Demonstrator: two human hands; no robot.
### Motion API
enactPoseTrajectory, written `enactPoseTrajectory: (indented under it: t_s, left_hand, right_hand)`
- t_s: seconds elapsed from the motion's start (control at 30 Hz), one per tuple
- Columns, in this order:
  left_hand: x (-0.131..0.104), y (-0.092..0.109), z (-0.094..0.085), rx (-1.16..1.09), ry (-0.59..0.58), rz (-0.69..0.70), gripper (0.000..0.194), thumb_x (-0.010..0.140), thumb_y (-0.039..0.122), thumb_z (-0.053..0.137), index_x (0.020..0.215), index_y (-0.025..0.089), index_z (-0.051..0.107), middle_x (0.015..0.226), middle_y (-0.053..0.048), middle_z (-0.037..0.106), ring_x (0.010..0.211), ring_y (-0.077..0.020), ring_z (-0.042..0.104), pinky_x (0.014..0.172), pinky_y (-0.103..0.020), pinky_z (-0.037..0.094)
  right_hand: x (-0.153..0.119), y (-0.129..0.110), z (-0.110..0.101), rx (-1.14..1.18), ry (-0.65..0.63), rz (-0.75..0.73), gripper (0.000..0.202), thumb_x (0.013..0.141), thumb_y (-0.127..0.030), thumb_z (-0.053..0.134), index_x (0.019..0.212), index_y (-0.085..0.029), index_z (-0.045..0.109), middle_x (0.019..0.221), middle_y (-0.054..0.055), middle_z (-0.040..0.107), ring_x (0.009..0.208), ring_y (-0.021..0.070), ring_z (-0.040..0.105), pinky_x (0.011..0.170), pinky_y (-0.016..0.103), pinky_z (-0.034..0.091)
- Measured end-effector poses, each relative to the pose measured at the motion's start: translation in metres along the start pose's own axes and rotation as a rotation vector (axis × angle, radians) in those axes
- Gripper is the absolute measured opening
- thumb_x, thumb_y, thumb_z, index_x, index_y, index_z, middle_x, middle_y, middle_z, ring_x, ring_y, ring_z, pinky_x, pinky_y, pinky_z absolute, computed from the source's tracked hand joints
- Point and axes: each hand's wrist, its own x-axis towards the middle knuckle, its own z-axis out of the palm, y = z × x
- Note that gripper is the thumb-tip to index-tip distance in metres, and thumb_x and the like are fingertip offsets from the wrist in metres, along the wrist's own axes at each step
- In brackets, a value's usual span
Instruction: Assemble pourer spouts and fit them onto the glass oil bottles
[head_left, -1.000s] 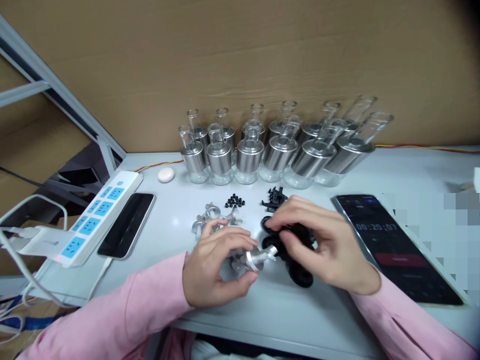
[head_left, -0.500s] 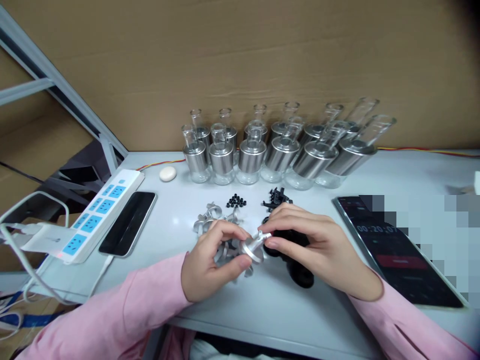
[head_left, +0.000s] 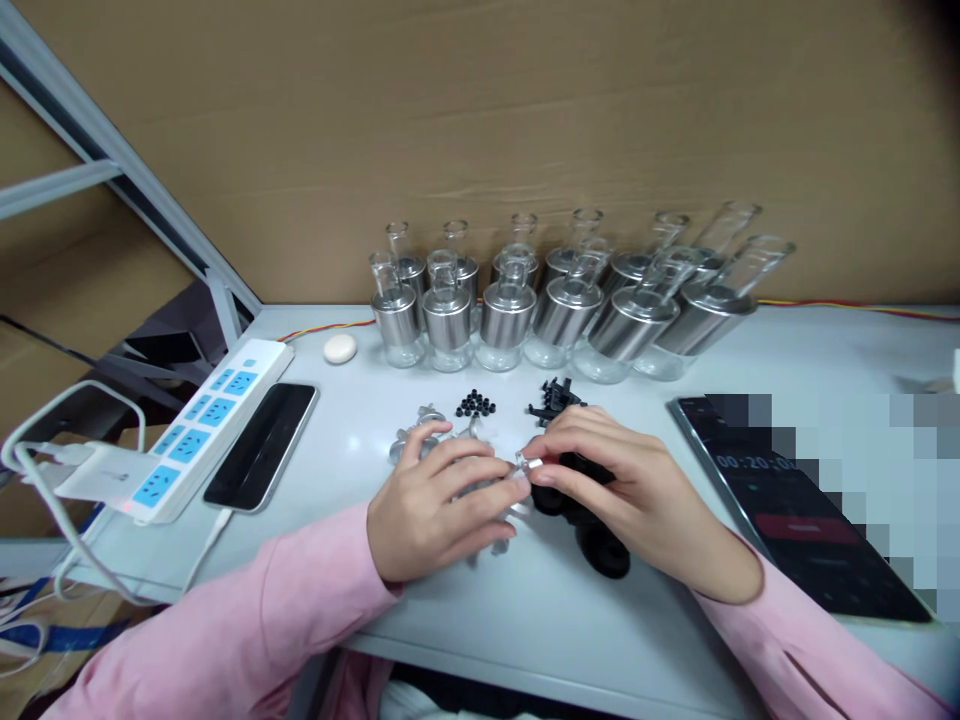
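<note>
Near the middle of the table (head_left: 600, 640), toward its near edge, both hands meet over a silver metal part (head_left: 523, 464). The right hand (head_left: 634, 490) pinches its slim end between thumb and fingertip, with almost no gap between them. The left hand (head_left: 439, 510) lies palm down with its fingers loosely spread, and the fingertips reach the part from the left; whether they grip it or just steady it, I cannot tell, since that hand covers most of the wider end.

More loose silver parts (head_left: 405, 445) lie to the left and beneath the left hand. On the far side sit a cluster of small black rings (head_left: 475, 404) and, to the right of these, a heap of black plastic pieces (head_left: 555, 396). Round black pieces (head_left: 604, 550) lie under and just beside the right hand. Two rows of glass bottles (head_left: 507, 310) with metal sleeves stand at the far edge.

The part looks light and stiff, and its smooth, shiny surface may slip or turn between dry fingers. It should bear a firm squeeze. The best hold is probably the rim of the wide end in one hand, leaving the slim end to a fingertip pinch.
</note>
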Motion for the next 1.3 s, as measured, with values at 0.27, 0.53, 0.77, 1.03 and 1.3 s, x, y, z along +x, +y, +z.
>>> enactPoseTrajectory:
  t_s: [0.27, 0.53, 0.77, 1.03, 1.3]
  left_hand:
    - [0.001, -0.001, 0.0, 0.048, 0.005, 0.015, 0.021, 0.09, 0.03, 0.053, 0.107, 0.018, 0.058, 0.096, -0.002, 0.071, 0.094, -0.0181, 0.06, 0.095, -0.041, 0.033]
    - [0.0, 0.001, 0.001, -0.001, 0.046, -0.03, 0.018, 0.088, 0.03, 0.056, 0.1, 0.016, 0.057, 0.089, -0.002, 0.071, 0.087, -0.0168, 0.063, 0.093, -0.041, 0.034]
    - [0.001, 0.004, 0.001, -0.022, 0.085, -0.082, 0.017, 0.082, 0.026, 0.059, 0.096, 0.016, 0.056, 0.086, -0.002, 0.07, 0.085, -0.0159, 0.064, 0.094, -0.04, 0.033]
    - [0.001, 0.004, 0.0, -0.02, 0.094, -0.11, 0.019, 0.08, 0.026, 0.061, 0.095, 0.016, 0.056, 0.086, -0.002, 0.07, 0.085, -0.0171, 0.064, 0.093, -0.041, 0.033]
    - [0.001, 0.003, 0.002, -0.026, 0.083, -0.109, 0.019, 0.08, 0.026, 0.06, 0.095, 0.016, 0.056, 0.085, -0.003, 0.07, 0.086, -0.0168, 0.064, 0.094, -0.041, 0.033]
  right_hand:
    - [0.002, 0.0, -0.001, -0.061, -0.024, -0.001, 0.021, 0.09, -0.034, 0.05, 0.082, -0.019, 0.061, 0.07, 0.002, 0.064, 0.066, 0.0136, 0.056, 0.07, 0.031, 0.04]
    - [0.011, 0.007, -0.006, -0.159, -0.072, 0.029, 0.031, 0.089, -0.044, 0.048, 0.086, -0.018, 0.064, 0.078, 0.005, 0.064, 0.076, 0.0179, 0.054, 0.073, 0.034, 0.039]
    - [0.019, 0.026, -0.003, -0.451, -0.256, 0.099, 0.039, 0.097, -0.037, 0.03, 0.113, -0.023, 0.062, 0.109, 0.009, 0.061, 0.103, 0.0255, 0.048, 0.084, 0.044, 0.035]
    - [0.027, 0.039, 0.0, -0.461, -0.374, 0.116, 0.039, 0.095, -0.041, 0.033, 0.121, -0.029, 0.059, 0.115, 0.008, 0.058, 0.104, 0.027, 0.046, 0.084, 0.045, 0.035]
    - [0.031, 0.054, 0.003, -0.541, -0.324, 0.055, 0.024, 0.089, -0.036, 0.05, 0.1, -0.026, 0.07, 0.103, 0.009, 0.059, 0.095, 0.026, 0.048, 0.075, 0.039, 0.035]
